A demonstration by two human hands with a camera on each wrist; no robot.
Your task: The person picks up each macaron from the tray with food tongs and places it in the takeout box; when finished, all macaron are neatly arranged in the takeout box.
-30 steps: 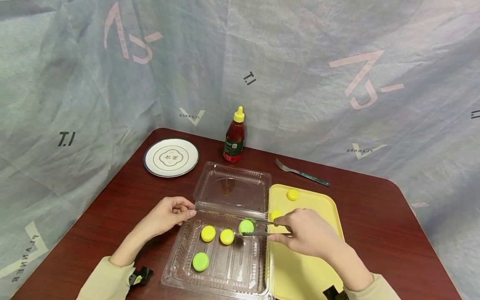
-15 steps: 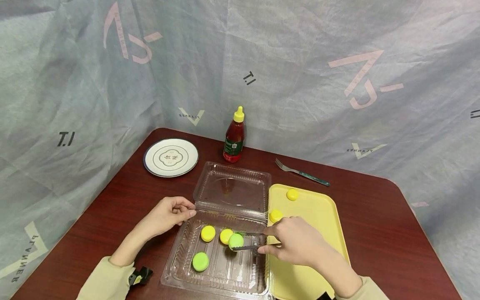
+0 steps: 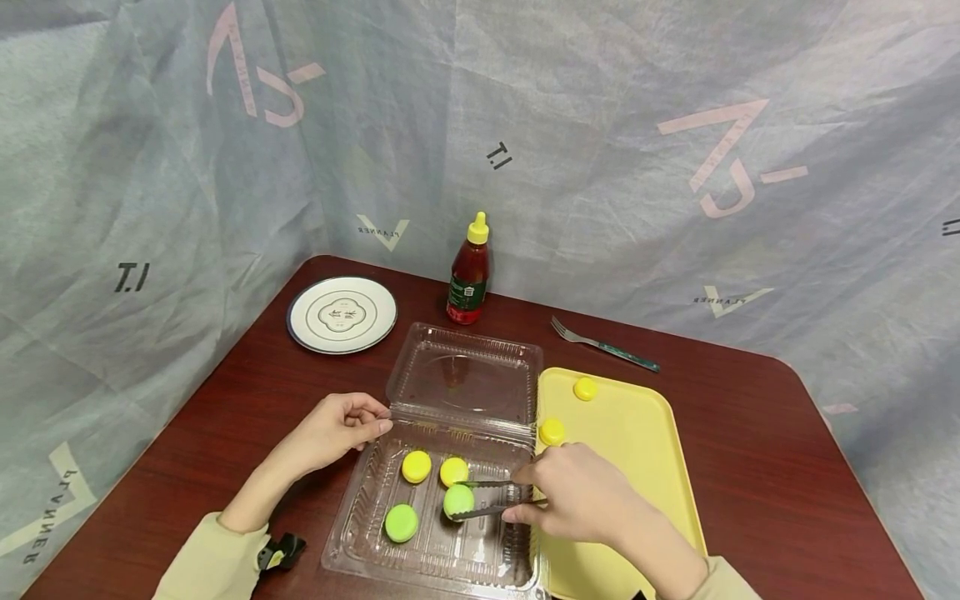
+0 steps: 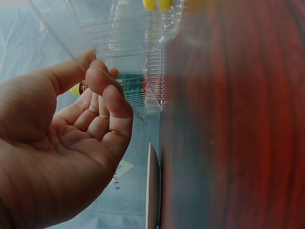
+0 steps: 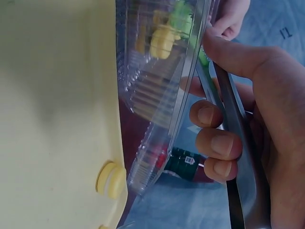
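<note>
A clear plastic clamshell container [image 3: 480, 560] lies with its lid [image 3: 487, 375] folded back. My left hand [image 3: 333, 433] pinches its rim near the hinge, between thumb and fingers in the left wrist view. My right hand [image 3: 585, 492] grips metal tongs [image 3: 491, 510], their tips around a green macaron [image 3: 459, 498] low inside the container; whether it touches the bottom I cannot tell. Just behind it sits a yellow macaron [image 3: 453, 469], with another yellow macaron [image 3: 416, 467] to the left. A second green macaron [image 3: 401, 523] lies at the front left.
Against the container's right side lies a yellow tray [image 3: 630, 417] bearing two yellow macarons [image 3: 585, 388]. Behind are a white plate [image 3: 307, 321], a red sauce bottle [image 3: 468, 279] and a fork [image 3: 611, 350]. A grey cloth [image 3: 562, 208] hangs beyond the table.
My right hand has moved left and toward the front, carrying the green macaron in the tongs from the container's back right to beside the yellow one. The left hand has stayed put.
</note>
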